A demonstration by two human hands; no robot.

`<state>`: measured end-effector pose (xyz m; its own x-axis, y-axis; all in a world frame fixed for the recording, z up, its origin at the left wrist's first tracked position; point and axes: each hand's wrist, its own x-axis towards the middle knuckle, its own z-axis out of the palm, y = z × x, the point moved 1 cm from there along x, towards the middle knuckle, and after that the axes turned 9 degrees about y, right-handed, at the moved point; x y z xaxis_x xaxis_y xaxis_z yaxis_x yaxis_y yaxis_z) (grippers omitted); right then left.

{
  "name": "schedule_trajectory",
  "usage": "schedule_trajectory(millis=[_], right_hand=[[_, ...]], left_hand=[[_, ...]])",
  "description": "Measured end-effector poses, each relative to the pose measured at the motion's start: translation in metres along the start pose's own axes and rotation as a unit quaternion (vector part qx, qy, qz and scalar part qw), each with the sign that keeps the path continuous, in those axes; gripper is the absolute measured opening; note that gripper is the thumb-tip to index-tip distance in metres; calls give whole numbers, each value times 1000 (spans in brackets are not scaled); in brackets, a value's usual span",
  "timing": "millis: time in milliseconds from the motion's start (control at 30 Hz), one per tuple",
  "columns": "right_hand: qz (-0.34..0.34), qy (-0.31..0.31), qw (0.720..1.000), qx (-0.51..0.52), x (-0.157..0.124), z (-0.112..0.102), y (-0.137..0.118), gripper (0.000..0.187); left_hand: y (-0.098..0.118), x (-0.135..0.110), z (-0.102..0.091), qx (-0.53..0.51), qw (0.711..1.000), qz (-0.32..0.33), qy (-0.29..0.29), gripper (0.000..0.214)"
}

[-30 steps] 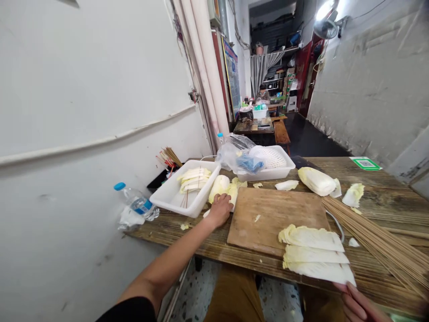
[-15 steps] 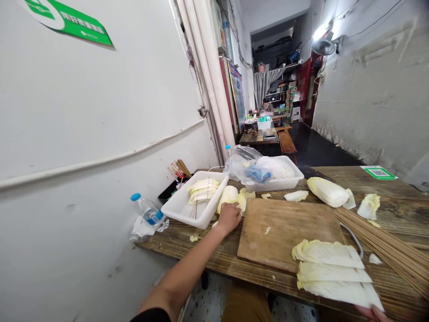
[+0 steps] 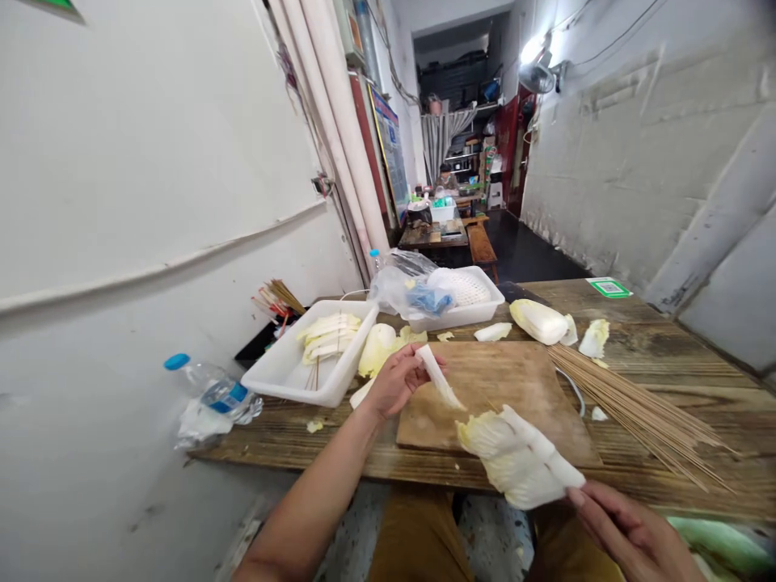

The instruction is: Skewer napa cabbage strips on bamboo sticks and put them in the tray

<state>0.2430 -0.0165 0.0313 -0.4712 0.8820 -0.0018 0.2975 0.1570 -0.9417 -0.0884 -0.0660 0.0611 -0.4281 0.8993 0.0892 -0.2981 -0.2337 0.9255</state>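
Pinched in my left hand (image 3: 397, 380) is a narrow white piece of cabbage leaf (image 3: 440, 378), above the left part of the wooden cutting board (image 3: 485, 368). My right hand (image 3: 627, 521) grips the white stem end of several overlapping cabbage leaves (image 3: 521, 461), which look threaded together on a skewer. Their yellowish frilly edges point toward the board. Left of the board, a yellow-white cabbage piece (image 3: 377, 346) lies beside a white plastic tub (image 3: 345, 388). Inside that tub are skewered cabbage leaves (image 3: 331, 333).
A bundle of bamboo skewers (image 3: 630, 404) fans out at the right, near a halved cabbage (image 3: 538, 320) and a loose leaf (image 3: 594, 338). Behind the board stands a second white tub (image 3: 485, 295) with plastic bags. A water bottle (image 3: 224, 392) lies by the left wall.
My left hand has lifted the cabbage piece from beside the tub. My right hand has raised the skewered leaves and brought them left, tilting them over the board's front. The view has turned right.
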Motion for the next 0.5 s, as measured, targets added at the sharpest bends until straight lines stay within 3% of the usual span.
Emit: schedule_trajectory(millis=[167, 333, 500], right_hand=[[-20, -66, 996, -60, -15, -1, -38, 38], [10, -97, 993, -60, -24, -9, -36, 38], [17, -112, 989, -99, -25, -23, -26, 37]], left_hand=[[-11, -37, 31, -69, 993, -97, -15, 36], [-17, -52, 38, -48, 990, -133, 10, 42], [-14, -51, 35, -28, 993, -114, 13, 46]])
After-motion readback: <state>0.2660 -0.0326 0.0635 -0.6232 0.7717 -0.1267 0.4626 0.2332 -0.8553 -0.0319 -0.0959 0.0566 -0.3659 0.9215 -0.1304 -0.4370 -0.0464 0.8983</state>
